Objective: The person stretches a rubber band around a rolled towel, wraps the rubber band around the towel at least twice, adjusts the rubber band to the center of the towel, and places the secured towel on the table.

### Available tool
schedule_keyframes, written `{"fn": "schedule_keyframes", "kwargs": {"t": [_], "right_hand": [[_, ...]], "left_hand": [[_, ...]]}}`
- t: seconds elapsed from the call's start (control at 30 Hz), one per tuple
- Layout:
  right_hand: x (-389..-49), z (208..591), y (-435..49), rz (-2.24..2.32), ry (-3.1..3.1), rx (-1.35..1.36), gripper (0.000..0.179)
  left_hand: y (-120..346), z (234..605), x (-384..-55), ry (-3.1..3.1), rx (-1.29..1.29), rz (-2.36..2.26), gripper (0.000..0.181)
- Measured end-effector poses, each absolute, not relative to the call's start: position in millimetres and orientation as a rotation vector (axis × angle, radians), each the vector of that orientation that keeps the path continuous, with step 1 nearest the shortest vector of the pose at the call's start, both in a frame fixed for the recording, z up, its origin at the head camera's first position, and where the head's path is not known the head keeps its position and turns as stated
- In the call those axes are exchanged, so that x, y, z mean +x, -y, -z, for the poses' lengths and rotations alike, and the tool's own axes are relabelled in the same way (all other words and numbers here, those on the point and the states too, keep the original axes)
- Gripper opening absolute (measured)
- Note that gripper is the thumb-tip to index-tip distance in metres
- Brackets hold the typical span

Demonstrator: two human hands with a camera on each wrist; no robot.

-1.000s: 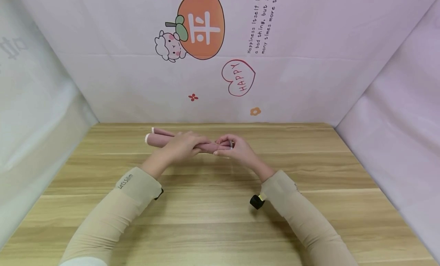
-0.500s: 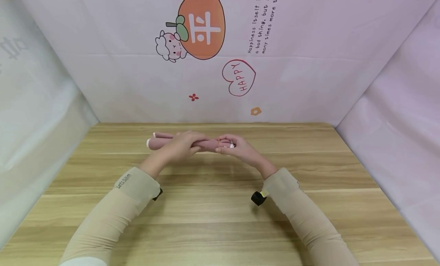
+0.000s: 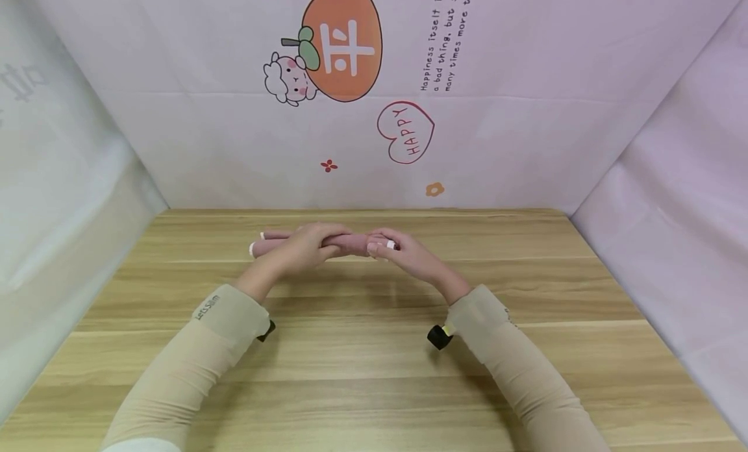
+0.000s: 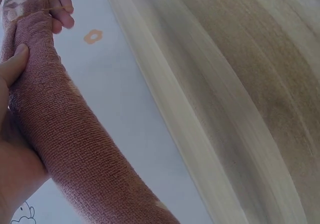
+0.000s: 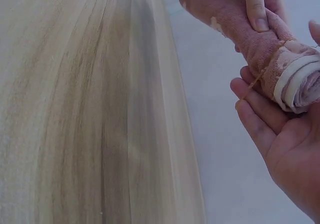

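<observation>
A dusty-pink towel (image 3: 353, 245), rolled tight with white edges, is held crosswise above the far part of the table. My left hand (image 3: 306, 247) grips its middle, thumb along the near side. At the towel's right end, my right hand (image 3: 413, 256) has its fingers around a thin orange-brown rubber band (image 5: 256, 79). The band circles the roll close to the white coiled end and is stretched out over the fingertips in the right wrist view. Two white-edged ends stick out left of my left hand. Part of the band is hidden behind the towel.
The wood-grain table (image 3: 350, 348) extends below both arms. A white printed cloth (image 3: 222, 147) hangs upright behind it, with more white cloth at both sides. Small black cameras (image 3: 439, 337) are worn at the wrists.
The towel's left ends have lowered slightly and drawn closer together. My right hand has shifted a little around the towel's right end with the rubber band; my left hand keeps its grip.
</observation>
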State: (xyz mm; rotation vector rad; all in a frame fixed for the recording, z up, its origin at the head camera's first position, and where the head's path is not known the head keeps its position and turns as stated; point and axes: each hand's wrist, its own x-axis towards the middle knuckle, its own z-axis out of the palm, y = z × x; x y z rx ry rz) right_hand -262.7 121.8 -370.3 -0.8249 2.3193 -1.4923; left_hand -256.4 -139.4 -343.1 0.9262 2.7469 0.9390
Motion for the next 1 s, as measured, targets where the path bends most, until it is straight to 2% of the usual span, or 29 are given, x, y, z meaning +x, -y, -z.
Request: {"fn": "schedule_keyframes", "kwargs": {"t": [0.1, 0.4, 0.67, 0.8, 1.0], "right_hand": [[-263.2, 371.2, -123.7, 1.483, -2.340, -0.856, 0.043], [-265.4, 379.4, -130.0, 1.718, -2.256, -0.927, 0.058], [-268.3, 383.3, -129.2, 1.941, -2.241, -0.816, 0.049], [-266.0, 382.5, -128.6, 1.931, -2.269, -0.857, 0.047], [-263.7, 380.1, -126.0, 1.828, -2.339, -0.924, 0.026]], "left_hand": [[139.8, 344.2, -256.6, -2.718, 0.912, -0.987, 0.031], [138.8, 343.4, -256.8, -2.614, 0.810, -1.232, 0.032], [135.5, 340.7, -256.2, -2.559, 0.788, -1.397, 0.031], [133.9, 338.9, -252.7, -2.534, 0.728, -1.435, 0.031], [131.7, 338.9, -251.1, -2.543, 0.609, -1.520, 0.028]]}}
